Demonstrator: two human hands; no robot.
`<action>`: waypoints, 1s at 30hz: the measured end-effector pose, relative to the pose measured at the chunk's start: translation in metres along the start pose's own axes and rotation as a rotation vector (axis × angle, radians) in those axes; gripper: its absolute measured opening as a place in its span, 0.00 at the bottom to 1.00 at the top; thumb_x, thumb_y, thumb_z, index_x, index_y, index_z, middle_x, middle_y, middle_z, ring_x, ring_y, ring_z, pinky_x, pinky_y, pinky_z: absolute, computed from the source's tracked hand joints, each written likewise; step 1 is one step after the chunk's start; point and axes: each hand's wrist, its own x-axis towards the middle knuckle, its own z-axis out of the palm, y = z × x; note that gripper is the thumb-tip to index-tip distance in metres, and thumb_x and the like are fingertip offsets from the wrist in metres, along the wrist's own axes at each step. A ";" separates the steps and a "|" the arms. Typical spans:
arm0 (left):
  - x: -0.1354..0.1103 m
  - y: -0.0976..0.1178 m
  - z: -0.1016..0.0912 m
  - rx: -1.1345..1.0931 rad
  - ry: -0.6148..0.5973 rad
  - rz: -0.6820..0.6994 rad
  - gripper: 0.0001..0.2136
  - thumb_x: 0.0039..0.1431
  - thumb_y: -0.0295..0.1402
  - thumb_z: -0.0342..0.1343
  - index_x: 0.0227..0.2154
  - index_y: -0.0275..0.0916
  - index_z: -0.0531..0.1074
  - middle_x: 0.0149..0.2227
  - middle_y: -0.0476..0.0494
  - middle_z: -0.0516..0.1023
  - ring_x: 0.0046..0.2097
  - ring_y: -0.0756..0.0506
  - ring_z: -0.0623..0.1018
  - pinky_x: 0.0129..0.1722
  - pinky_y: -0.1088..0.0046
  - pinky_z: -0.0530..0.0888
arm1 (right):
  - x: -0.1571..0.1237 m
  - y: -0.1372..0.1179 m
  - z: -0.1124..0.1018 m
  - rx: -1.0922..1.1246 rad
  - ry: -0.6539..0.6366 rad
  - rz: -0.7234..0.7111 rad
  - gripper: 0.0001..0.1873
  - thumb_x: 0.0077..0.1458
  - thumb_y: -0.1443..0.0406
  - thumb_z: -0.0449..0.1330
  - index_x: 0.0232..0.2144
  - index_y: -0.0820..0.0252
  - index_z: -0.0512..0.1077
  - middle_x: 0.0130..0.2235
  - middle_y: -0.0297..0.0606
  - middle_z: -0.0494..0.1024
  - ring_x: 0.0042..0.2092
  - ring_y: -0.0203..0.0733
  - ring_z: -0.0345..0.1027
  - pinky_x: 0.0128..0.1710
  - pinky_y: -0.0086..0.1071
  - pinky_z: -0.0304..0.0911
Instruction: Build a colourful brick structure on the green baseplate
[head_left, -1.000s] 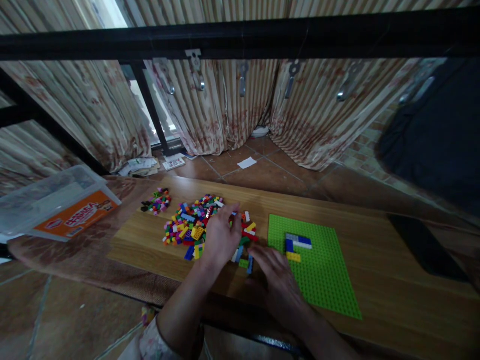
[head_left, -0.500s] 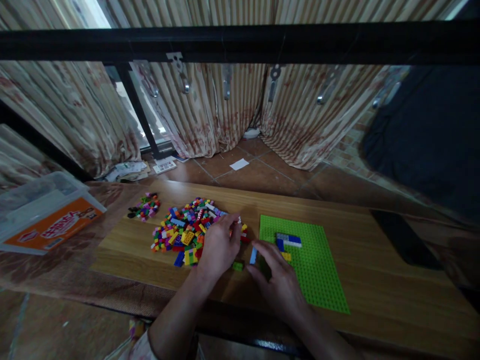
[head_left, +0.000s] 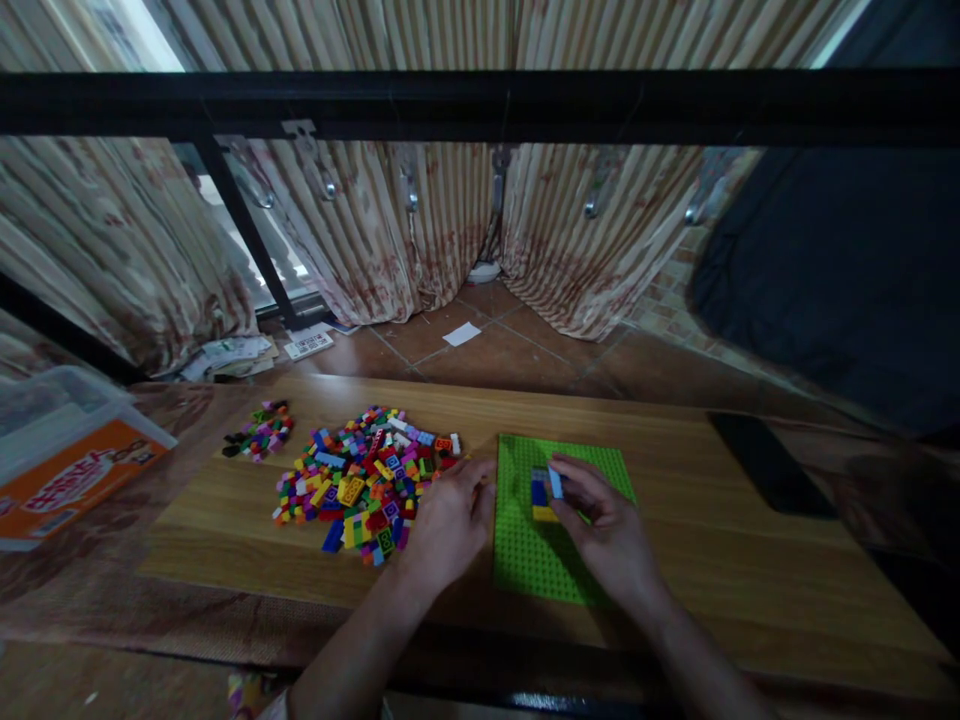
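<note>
My right hand [head_left: 606, 528] pinches a light blue brick [head_left: 555, 484] between thumb and fingers, over the green baseplate [head_left: 517, 575]. Just left of that brick, blue bricks [head_left: 538, 492] and a yellow brick [head_left: 545, 514] sit on the plate, partly covered by my fingers. At the plate's left edge is my left hand [head_left: 454, 515], its fingers curled together; whatever may be between them is hidden. Beside this hand spreads a large pile of mixed coloured bricks [head_left: 352, 488].
A smaller heap of bricks [head_left: 264, 430] lies at the wooden board's [head_left: 225, 540] far left. A clear plastic box with an orange label [head_left: 90, 475] stands beyond it. On the right rests a dark flat object [head_left: 769, 465]. A black rail [head_left: 450, 105] crosses ahead.
My right hand has carried the light blue brick rightward and up over the plate, beside the blue bricks. My left hand has drawn away from the pile to the plate's edge. The view has shifted.
</note>
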 end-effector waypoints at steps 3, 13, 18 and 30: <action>0.000 -0.001 0.002 0.024 -0.044 0.015 0.11 0.62 0.26 0.47 0.43 0.39 0.72 0.37 0.44 0.76 0.38 0.47 0.76 0.39 0.71 0.73 | 0.003 0.005 -0.010 -0.012 0.037 0.029 0.17 0.51 0.64 0.60 0.45 0.52 0.74 0.50 0.39 0.75 0.48 0.44 0.72 0.49 0.43 0.69; -0.014 0.014 0.032 0.280 -0.139 0.228 0.17 0.60 0.29 0.51 0.52 0.45 0.69 0.53 0.41 0.68 0.53 0.41 0.69 0.53 0.58 0.69 | 0.010 0.013 -0.034 -0.093 0.137 0.052 0.15 0.51 0.63 0.60 0.42 0.55 0.76 0.42 0.39 0.80 0.42 0.45 0.75 0.46 0.43 0.70; -0.021 0.019 0.053 0.419 -0.215 0.255 0.18 0.58 0.29 0.54 0.52 0.43 0.69 0.55 0.39 0.68 0.53 0.39 0.68 0.52 0.56 0.69 | 0.009 0.011 -0.036 -0.089 0.154 0.073 0.18 0.50 0.64 0.60 0.45 0.56 0.74 0.40 0.40 0.81 0.44 0.46 0.75 0.47 0.43 0.70; -0.019 0.022 0.066 0.562 -0.232 0.390 0.17 0.60 0.22 0.46 0.51 0.35 0.69 0.50 0.39 0.74 0.49 0.41 0.71 0.52 0.61 0.68 | 0.010 0.009 -0.041 -0.228 0.090 0.086 0.10 0.54 0.64 0.57 0.37 0.56 0.76 0.39 0.37 0.81 0.41 0.44 0.74 0.46 0.39 0.67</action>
